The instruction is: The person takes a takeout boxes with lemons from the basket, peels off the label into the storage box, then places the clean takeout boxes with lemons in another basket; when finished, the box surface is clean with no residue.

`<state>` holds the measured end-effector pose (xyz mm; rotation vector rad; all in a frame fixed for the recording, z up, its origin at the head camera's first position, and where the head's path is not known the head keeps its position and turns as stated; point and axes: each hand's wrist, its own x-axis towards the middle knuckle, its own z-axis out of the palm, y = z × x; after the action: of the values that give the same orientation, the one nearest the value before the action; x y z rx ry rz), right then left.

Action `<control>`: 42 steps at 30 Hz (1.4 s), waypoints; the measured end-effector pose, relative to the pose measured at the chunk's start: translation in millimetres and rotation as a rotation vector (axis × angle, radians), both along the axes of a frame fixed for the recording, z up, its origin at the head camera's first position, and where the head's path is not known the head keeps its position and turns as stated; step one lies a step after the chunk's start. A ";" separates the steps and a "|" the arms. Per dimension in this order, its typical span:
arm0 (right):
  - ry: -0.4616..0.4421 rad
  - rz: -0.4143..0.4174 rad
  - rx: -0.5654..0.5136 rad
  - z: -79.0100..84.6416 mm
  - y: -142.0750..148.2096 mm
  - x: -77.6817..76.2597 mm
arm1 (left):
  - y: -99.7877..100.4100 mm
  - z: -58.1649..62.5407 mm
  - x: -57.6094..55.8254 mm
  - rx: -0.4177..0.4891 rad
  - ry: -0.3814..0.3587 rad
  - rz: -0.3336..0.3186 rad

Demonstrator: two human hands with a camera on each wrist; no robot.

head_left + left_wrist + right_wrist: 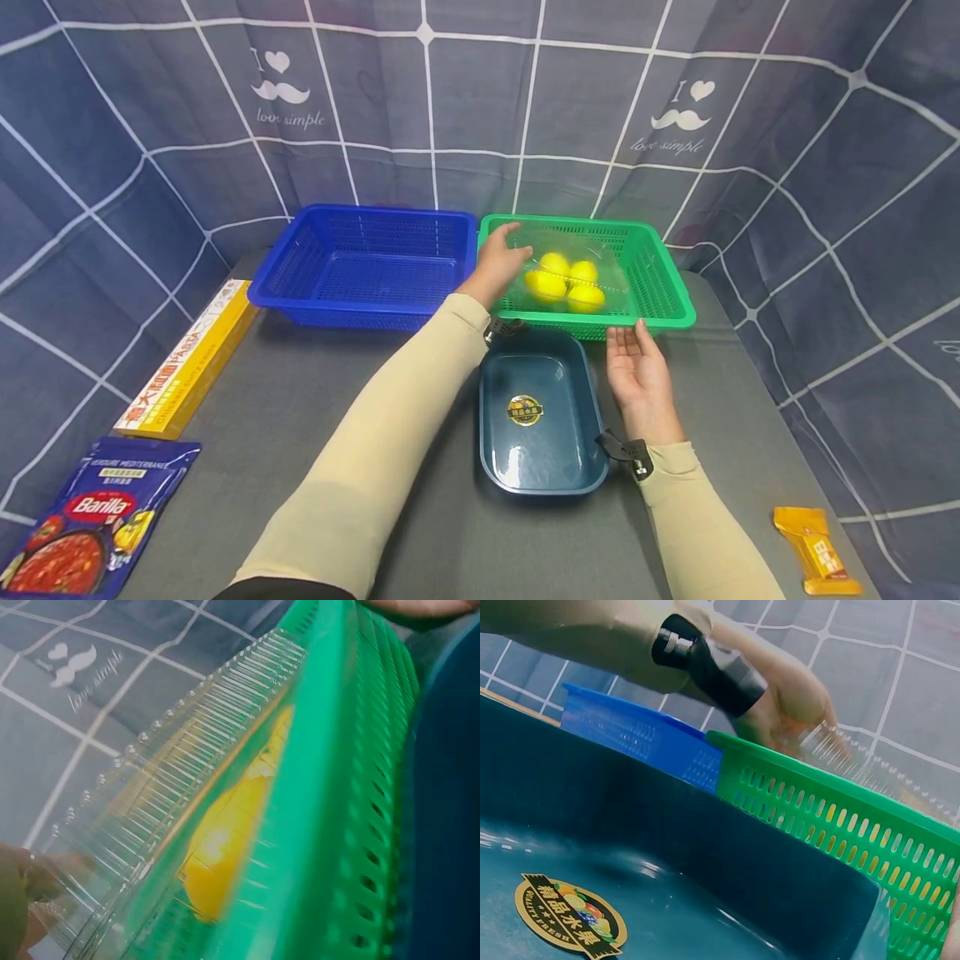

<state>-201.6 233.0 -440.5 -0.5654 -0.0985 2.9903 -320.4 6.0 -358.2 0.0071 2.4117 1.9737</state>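
Note:
A clear plastic box [611, 271] with several yellow lemons [546, 285] is in the green basket [678, 304]. In the left wrist view the ridged side of the box [225, 697] rises above the basket's rim. My left hand [497, 262] grips the left end of the box, thumb and forefinger spread over its edge; the other fingers are largely hidden. Palm up, my right hand [641, 375] is at the basket's front wall, its fingers fairly straight and holding nothing. Between my forearms lies a dark teal tray [540, 454] with a gold-and-black label [524, 410].
A blue basket [360, 312] stands left of the green one. On the left lie a yellow pasta box [191, 358] and a blue Barilla pouch [97, 517]. An orange packet [816, 550] is at front right. A grey checked curtain [480, 92] surrounds the table.

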 end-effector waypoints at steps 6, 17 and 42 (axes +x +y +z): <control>-0.008 0.004 -0.007 -0.2 0.0 1.0 | 1.3 -13.0 -1.8 -0.044 0.004 -0.039; 0.013 0.013 -0.007 -1.2 1.1 3.3 | 4.2 -13.1 1.9 -0.190 -0.141 -0.213; -0.017 0.007 0.061 -1.4 0.6 3.4 | -142.1 20.1 49.7 -0.447 0.322 -0.100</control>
<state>-198.2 233.7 -441.9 -0.5846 -0.1922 2.9779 -270.7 -136.1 -338.1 0.4581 2.9311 1.4460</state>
